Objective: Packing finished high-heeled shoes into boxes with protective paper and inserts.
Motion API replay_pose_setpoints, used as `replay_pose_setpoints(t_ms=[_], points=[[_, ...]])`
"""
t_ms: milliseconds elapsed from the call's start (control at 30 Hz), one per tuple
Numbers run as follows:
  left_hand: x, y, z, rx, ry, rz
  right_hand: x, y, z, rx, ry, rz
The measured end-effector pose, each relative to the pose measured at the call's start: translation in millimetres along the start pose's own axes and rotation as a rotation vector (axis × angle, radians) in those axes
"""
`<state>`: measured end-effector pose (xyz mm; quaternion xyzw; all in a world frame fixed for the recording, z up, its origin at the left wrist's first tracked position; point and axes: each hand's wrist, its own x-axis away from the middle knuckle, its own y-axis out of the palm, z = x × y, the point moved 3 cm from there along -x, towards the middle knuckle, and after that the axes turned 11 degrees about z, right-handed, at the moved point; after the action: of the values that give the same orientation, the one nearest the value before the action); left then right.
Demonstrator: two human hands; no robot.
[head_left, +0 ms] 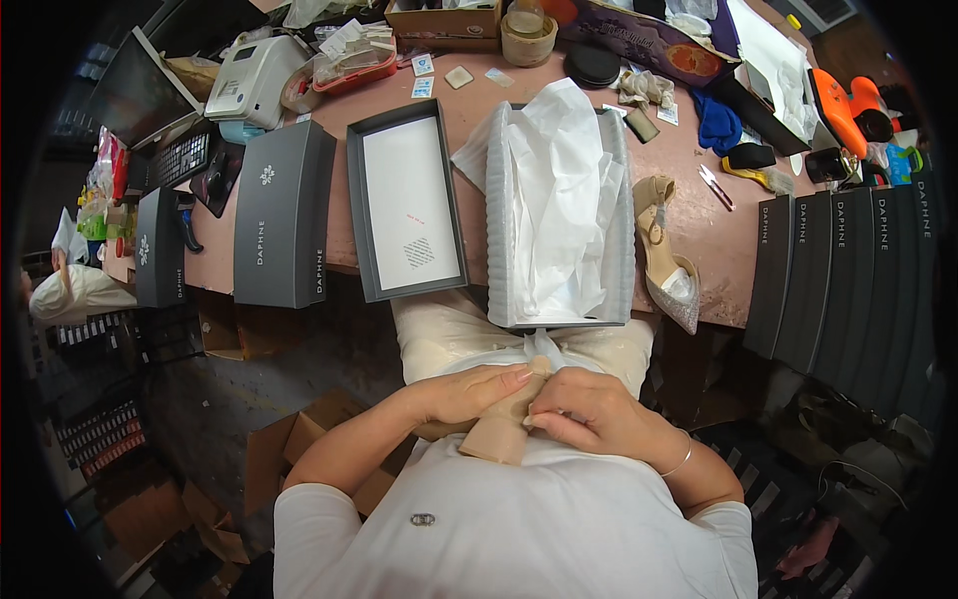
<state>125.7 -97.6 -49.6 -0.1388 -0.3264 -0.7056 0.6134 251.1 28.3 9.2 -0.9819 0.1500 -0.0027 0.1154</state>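
Observation:
Close against my white shirt is a beige shoe point(501, 435), partly covered by my hands. My left hand point(477, 393) wraps over it from the left, thumb lying along its upper part. From the other side my right hand point(597, 413) has its fingers closed in a pinch at the shoe's edge; the small part between the fingertips is hard to make out. On the table stands a similar beige shoe point(661, 250) with an ankle strap and a glittery pointed toe. Beside it, an open grey box point(626, 200) holds white tissue paper point(559, 200) and padded wrap.
An empty-looking dark box lid point(365, 215) lies left of the tissue-filled box. Closed grey shoeboxes point(284, 215) stand at left, several more point(813, 270) at right. Small scissors point(716, 187), a blue cloth point(716, 122) and a white printer point(257, 82) are on the pink table point(469, 95).

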Motion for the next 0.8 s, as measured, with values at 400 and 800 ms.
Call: replay_pose_setpoints(t_ms=[400,800], points=[[-2,1,-13,-0.063,0.088,0.051,0,8,14,0.18,-0.008,0.038],[2,6,-11,-0.078,0.14,0.06,-2,7,2,0.185,-0.132,0.001]])
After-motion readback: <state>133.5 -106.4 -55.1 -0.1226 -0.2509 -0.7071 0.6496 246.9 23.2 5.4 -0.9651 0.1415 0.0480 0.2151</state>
